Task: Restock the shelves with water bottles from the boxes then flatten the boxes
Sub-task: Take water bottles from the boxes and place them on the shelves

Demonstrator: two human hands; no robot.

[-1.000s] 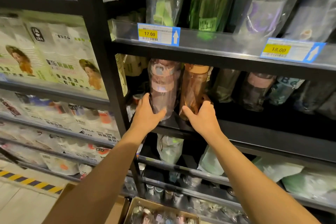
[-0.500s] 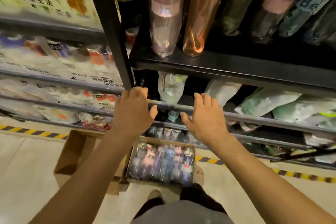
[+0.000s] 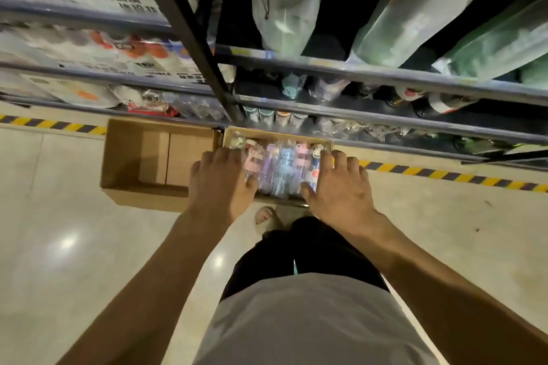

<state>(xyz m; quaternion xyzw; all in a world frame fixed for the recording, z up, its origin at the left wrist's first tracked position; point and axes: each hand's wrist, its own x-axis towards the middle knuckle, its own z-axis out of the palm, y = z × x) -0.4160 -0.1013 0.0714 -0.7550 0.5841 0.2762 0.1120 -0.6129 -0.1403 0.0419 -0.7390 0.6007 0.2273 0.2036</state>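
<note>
A cardboard box (image 3: 229, 134) stands on the floor in front of the shelving, filled with several plastic-wrapped water bottles (image 3: 281, 169) in pink, purple and blue. My left hand (image 3: 219, 184) hovers over the box's left side with fingers spread, holding nothing. My right hand (image 3: 338, 187) hovers over the right side, also spread and holding nothing. A second cardboard box (image 3: 154, 157) lies open to the left, with nothing inside it. Whether my fingers touch the bottles I cannot tell.
Dark metal shelving (image 3: 385, 74) with wrapped bottles and bags fills the top of the view; a black upright post (image 3: 189, 32) divides it. Yellow-black hazard tape (image 3: 444, 175) runs along the floor. My legs and one sandalled foot (image 3: 265, 218) stand just before the box.
My hands left the two bottles on the upper shelf and dropped down to the box on the floor. My view tilted down with them.
</note>
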